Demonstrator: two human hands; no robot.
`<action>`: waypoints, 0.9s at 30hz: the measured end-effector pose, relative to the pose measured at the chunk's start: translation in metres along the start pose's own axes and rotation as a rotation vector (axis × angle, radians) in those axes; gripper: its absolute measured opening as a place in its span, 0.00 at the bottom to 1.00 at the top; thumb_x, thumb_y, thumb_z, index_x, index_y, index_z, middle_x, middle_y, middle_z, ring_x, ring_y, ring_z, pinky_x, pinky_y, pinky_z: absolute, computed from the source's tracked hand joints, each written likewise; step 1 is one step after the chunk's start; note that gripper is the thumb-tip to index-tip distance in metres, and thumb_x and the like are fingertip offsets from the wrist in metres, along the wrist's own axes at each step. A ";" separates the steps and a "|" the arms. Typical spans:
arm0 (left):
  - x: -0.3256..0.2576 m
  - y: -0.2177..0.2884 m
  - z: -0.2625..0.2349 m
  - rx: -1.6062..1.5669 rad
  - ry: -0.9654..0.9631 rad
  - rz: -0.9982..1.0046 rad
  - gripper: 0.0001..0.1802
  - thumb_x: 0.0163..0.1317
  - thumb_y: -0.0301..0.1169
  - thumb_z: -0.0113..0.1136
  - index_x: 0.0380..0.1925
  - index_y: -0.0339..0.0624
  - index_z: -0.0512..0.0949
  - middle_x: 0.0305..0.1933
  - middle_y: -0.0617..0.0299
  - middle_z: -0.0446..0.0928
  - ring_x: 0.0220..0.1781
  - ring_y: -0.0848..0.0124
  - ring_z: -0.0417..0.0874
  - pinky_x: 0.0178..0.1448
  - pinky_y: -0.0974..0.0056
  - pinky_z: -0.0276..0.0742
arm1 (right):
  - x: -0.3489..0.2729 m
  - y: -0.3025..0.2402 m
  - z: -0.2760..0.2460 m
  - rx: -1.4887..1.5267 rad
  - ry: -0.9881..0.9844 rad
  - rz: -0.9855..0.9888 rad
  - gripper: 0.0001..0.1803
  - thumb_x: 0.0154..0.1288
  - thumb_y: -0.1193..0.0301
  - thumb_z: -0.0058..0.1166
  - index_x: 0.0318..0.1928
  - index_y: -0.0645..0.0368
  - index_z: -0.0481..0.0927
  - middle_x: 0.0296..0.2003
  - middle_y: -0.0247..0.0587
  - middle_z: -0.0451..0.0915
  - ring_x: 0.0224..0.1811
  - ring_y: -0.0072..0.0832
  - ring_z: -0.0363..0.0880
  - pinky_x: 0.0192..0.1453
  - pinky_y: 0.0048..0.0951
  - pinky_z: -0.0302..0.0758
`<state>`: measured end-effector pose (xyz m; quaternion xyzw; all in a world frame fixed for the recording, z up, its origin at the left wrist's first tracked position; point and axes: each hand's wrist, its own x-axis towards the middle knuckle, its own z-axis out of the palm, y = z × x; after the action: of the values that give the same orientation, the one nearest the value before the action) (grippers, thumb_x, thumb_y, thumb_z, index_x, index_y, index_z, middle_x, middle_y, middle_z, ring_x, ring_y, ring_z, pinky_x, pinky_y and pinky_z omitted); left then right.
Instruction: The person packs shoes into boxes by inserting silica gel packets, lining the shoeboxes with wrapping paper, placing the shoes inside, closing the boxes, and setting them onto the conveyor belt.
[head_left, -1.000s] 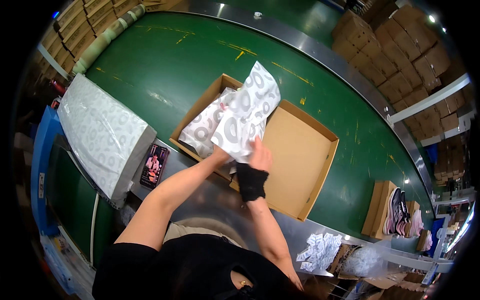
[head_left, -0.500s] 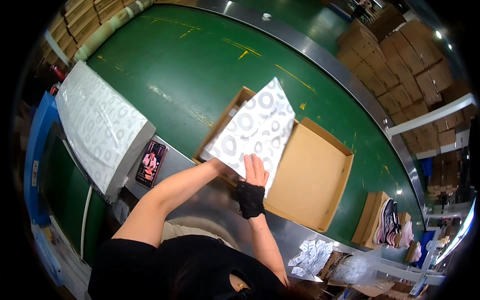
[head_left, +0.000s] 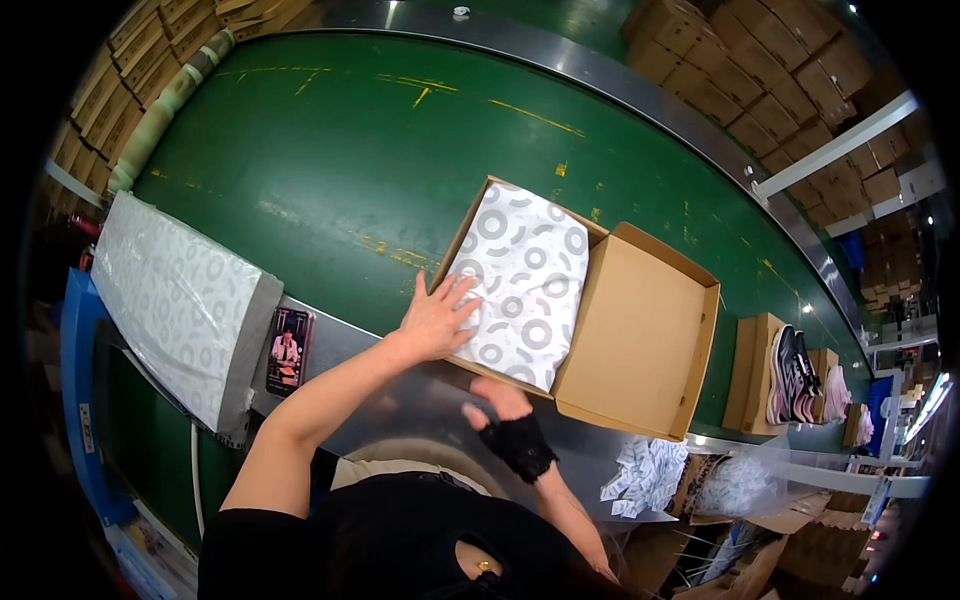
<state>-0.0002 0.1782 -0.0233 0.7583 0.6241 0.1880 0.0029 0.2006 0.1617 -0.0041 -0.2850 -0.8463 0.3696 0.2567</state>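
Note:
A brown cardboard shoebox stands on the green conveyor belt, its lid folded back to the right. White wrapping paper with grey rings lies fairly flat inside the box, hiding whatever is beneath it. My left hand is open, fingers spread over the box's left wall and the paper's edge. Just in front of the near wall is my right hand, with a black fingerless wrist cover. Its thumb stands apart from the fingers and nothing shows in it.
A plastic-wrapped stack of patterned paper and a phone lie to the left. Small white packets are heaped at the near right. Dark shoes with pink soles stand by cardboard farther right. A metal rail borders the belt.
The raised paper has come down flat into the box. My left hand has come out from under it to the left edge; my right hand has drawn off the paper toward me.

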 end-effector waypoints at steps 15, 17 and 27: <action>-0.012 -0.021 0.001 -1.706 0.309 -1.043 0.38 0.58 0.57 0.41 0.58 0.36 0.58 0.63 0.50 0.54 0.63 0.61 0.58 0.61 0.63 0.57 | 0.000 0.051 -0.013 -0.509 0.543 0.187 0.24 0.45 0.80 0.46 0.48 0.51 0.70 0.49 0.47 0.68 0.50 0.44 0.65 0.48 0.43 0.63; -0.016 -0.028 -0.002 -1.675 0.274 -1.097 0.35 0.59 0.54 0.39 0.52 0.30 0.64 0.55 0.45 0.65 0.57 0.60 0.66 0.55 0.62 0.63 | -0.012 0.071 0.009 -0.864 0.372 0.095 0.24 0.50 0.77 0.44 0.50 0.43 0.70 0.55 0.43 0.63 0.57 0.45 0.57 0.50 0.47 0.57; -0.015 -0.036 0.010 -0.633 0.088 -0.727 0.26 0.61 0.44 0.38 0.34 0.26 0.72 0.30 0.38 0.73 0.37 0.46 0.74 0.43 0.53 0.68 | -0.007 0.070 0.011 -0.729 0.368 0.084 0.25 0.49 0.78 0.43 0.50 0.43 0.72 0.54 0.44 0.65 0.56 0.44 0.59 0.50 0.45 0.60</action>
<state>-0.0338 0.1744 -0.0457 0.4442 0.7605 0.3873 0.2726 0.2189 0.1911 -0.0665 -0.4531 -0.8494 -0.0013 0.2707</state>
